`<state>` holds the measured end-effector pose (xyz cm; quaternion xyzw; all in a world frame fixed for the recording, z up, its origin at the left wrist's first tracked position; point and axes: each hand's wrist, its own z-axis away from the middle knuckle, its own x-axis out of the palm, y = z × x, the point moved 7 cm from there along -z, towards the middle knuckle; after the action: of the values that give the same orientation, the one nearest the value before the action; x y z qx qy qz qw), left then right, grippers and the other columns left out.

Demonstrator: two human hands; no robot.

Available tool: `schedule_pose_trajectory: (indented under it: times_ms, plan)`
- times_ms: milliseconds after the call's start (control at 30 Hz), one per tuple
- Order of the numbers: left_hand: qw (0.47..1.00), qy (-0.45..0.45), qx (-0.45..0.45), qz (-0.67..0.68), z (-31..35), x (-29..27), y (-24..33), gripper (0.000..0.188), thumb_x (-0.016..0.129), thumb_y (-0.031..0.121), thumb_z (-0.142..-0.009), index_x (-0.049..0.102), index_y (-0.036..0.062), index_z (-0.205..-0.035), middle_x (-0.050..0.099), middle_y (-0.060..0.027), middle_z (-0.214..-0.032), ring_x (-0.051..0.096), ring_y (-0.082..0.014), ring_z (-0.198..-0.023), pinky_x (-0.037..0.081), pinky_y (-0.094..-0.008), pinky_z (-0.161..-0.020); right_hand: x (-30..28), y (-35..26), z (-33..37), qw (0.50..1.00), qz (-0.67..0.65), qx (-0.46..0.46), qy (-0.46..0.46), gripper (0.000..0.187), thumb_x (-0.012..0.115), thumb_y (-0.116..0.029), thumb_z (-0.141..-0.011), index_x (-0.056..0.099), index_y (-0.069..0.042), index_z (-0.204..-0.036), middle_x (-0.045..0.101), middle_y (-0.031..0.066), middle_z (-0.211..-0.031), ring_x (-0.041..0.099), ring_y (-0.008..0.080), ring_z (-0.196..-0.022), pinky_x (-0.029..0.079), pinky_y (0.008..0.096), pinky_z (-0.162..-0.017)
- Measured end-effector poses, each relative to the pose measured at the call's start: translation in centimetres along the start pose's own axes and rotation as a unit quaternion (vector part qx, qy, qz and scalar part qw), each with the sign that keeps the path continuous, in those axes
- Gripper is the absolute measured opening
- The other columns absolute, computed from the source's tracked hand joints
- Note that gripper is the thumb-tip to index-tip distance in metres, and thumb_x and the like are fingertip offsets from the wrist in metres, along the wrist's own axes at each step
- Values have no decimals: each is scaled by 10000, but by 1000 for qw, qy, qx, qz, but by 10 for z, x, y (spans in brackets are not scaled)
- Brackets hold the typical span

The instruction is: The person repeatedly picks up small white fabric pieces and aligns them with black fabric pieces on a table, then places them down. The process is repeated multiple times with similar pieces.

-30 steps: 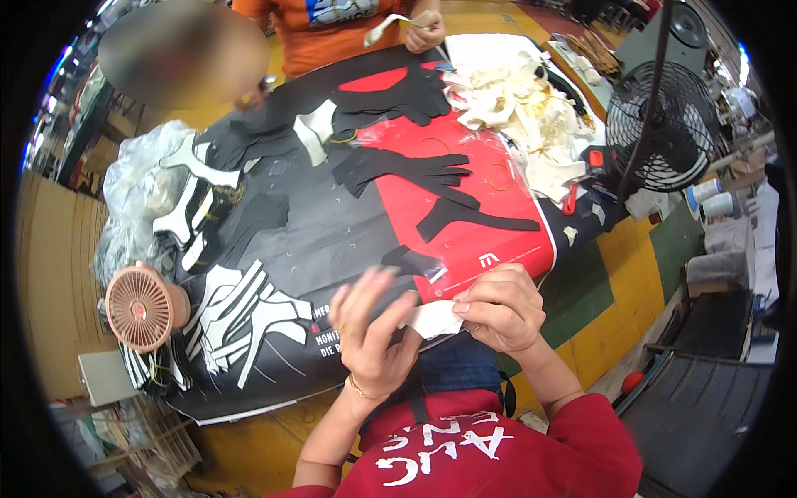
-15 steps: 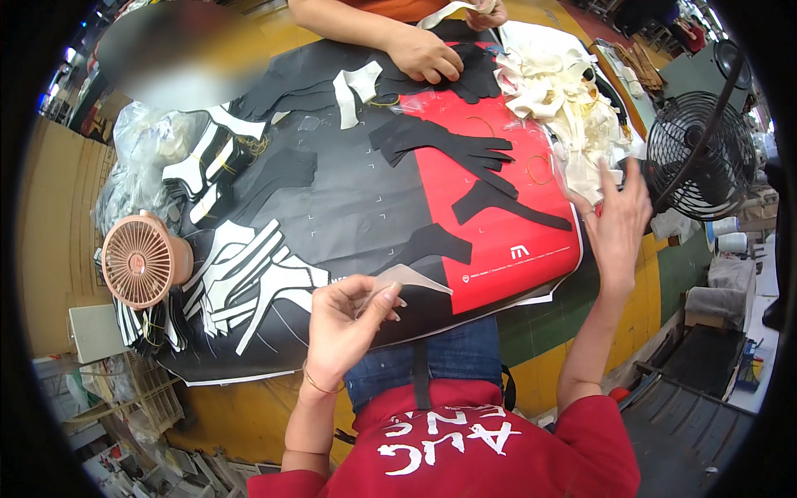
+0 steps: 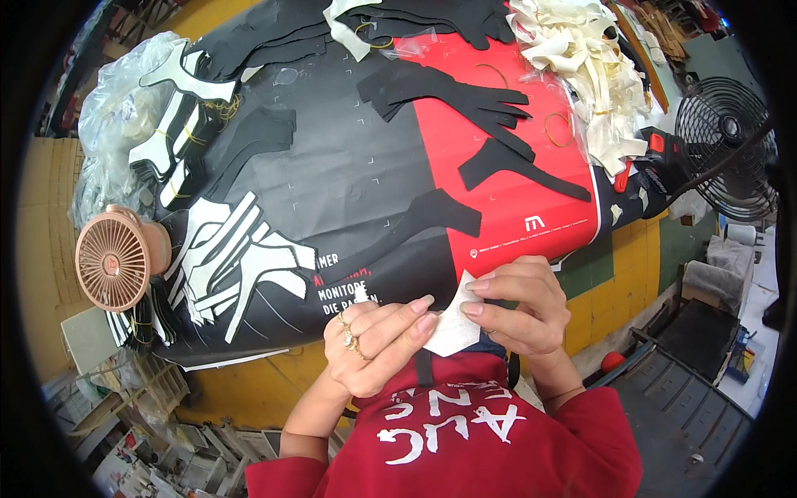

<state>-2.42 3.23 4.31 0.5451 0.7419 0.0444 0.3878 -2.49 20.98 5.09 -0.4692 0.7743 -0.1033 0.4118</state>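
Observation:
Close to the table's near edge, a small white sheet-like piece [image 3: 455, 325] is pinched between the fingertips of both hands. My left hand [image 3: 374, 342], with rings on it, grips its left side. The right side is held by my right hand [image 3: 525, 305], thumb and fingers pressed together. Whether it is cloth or backing paper I cannot tell. Just beyond lies a black forked cut piece [image 3: 423, 226], flat on the printed sheet. Another black cut piece [image 3: 516, 170] rests on the red area, below a fanned stack of black pieces [image 3: 448, 93].
White cut strips [image 3: 249, 261] lie at the left beside a pink fan [image 3: 124, 257]. Tied bundles [image 3: 174, 145] and a plastic bag [image 3: 116, 137] sit behind them. Crumpled cream scraps [image 3: 581, 62] are heaped at the far right, near a black fan [image 3: 726, 124].
My right hand has come back from the cream scrap heap to join my left hand at the white piece. The view has shifted, and the co-worker's hands across the table have left it.

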Motion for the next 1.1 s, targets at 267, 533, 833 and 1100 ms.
schedule_pose_trajectory:
  times_ms: [267,533,833,1100]
  plan:
    - [929,-85,-314,177,1,20,-46,277,818,-3,-761,757,21,-1030,683,-105,-1049,704,-167,-819,535,-280,-705,11,43,6,949,-143,273,-71,303,790,13,-783,746,-31,-1080,687,84,-846,667,168,-730,508,281,-641]
    - [875,-84,-464,106,-6,37,-71,278,642,-61,-887,685,3,-1154,592,-57,-733,571,-102,-661,478,-283,-614,34,73,5,911,-123,394,-14,283,748,-66,-896,622,3,-1140,640,3,-761,547,43,-658,412,208,-592]
    - [925,-172,-340,14,-18,55,-76,299,661,-45,-823,736,62,-1092,537,-80,-776,572,-222,-608,479,-350,-577,44,94,-1,891,-93,444,-38,108,778,-91,-868,710,-14,-903,619,-23,-663,489,-8,-568,325,194,-474]
    - [929,-166,-331,13,-12,55,-78,400,693,-61,-769,752,71,-1142,548,-77,-787,578,-216,-643,480,-347,-584,44,93,-4,893,-58,442,-65,112,757,-79,-869,694,11,-890,673,76,-757,639,121,-621,457,263,-523]
